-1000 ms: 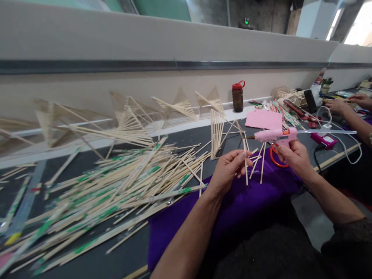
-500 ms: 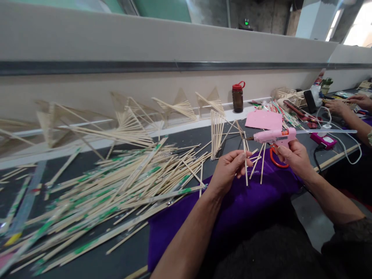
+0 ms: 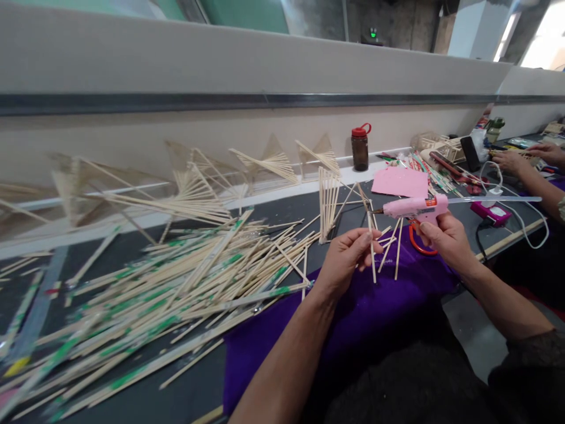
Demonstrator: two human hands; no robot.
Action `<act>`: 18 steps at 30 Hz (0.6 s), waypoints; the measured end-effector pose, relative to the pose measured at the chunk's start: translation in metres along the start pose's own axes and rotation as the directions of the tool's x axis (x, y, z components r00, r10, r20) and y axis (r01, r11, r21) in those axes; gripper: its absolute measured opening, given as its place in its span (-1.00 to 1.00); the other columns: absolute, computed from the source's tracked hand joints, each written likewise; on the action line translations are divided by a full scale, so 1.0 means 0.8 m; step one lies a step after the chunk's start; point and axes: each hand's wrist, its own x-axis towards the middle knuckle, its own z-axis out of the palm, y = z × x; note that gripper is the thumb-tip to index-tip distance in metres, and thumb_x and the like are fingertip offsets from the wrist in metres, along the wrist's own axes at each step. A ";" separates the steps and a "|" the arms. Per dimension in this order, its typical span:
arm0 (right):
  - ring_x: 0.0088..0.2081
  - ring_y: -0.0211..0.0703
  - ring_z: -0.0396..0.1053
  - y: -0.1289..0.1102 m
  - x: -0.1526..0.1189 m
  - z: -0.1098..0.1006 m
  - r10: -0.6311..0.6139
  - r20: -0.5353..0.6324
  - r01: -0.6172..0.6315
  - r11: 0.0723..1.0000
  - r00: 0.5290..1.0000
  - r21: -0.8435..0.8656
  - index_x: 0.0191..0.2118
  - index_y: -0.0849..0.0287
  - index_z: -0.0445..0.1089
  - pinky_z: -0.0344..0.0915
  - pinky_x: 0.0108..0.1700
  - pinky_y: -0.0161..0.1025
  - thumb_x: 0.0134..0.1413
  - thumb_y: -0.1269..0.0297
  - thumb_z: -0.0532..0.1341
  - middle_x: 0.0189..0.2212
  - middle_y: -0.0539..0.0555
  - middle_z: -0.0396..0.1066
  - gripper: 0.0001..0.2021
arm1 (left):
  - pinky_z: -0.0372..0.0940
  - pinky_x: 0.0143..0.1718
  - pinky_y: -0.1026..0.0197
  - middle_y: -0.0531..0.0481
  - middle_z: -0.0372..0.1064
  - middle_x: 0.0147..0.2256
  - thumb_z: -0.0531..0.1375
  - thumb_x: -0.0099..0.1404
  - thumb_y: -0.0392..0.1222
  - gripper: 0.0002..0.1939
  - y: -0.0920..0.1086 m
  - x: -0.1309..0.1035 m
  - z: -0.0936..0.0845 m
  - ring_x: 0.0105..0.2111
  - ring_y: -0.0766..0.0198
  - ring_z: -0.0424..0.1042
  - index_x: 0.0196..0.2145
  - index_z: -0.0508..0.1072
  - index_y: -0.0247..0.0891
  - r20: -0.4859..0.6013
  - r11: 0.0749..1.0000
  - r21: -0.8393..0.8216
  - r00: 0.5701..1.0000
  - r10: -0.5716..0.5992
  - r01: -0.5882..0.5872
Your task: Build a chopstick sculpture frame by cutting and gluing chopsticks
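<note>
My left hand (image 3: 353, 252) pinches a thin wooden stick (image 3: 373, 268) between thumb and fingers, holding it roughly upright over the purple cloth (image 3: 353, 318). In my right hand (image 3: 448, 238) is a pink hot glue gun (image 3: 415, 206), its nozzle pointing left at the upper end of that stick. A long clear glue stick (image 3: 494, 199) pokes out of the gun's back. Under the gun, loose short sticks (image 3: 398, 253) and red-handled scissors (image 3: 419, 242) lie on the cloth. A small fan-shaped stick frame (image 3: 329, 206) stands just left of the nozzle.
A large pile of wooden sticks (image 3: 176, 288) covers the table's left. Stick structures (image 3: 269, 162) line the wall. Behind are a red-capped bottle (image 3: 360, 150) and a pink sheet (image 3: 399, 182). At right are a purple power box (image 3: 491, 213), white cable (image 3: 525, 229) and another person's hands (image 3: 512, 162).
Hardly anything differs. The glue gun has shifted very slightly left along with the whole view, and both hands keep their hold.
</note>
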 end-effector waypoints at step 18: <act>-0.63 -0.31 0.19 -0.011 -0.030 -0.006 0.101 0.111 -0.118 0.980 0.989 0.159 -0.39 0.21 0.43 0.12 -0.57 -0.32 0.08 0.10 0.24 -0.64 -0.01 0.33 -0.76 | 0.13 -0.70 0.49 0.05 0.46 -0.48 0.31 0.15 -0.13 -0.82 0.022 0.015 -0.016 -0.64 0.53 0.31 -0.39 0.47 -0.30 -0.303 0.935 -0.328 0.952 0.029 -0.133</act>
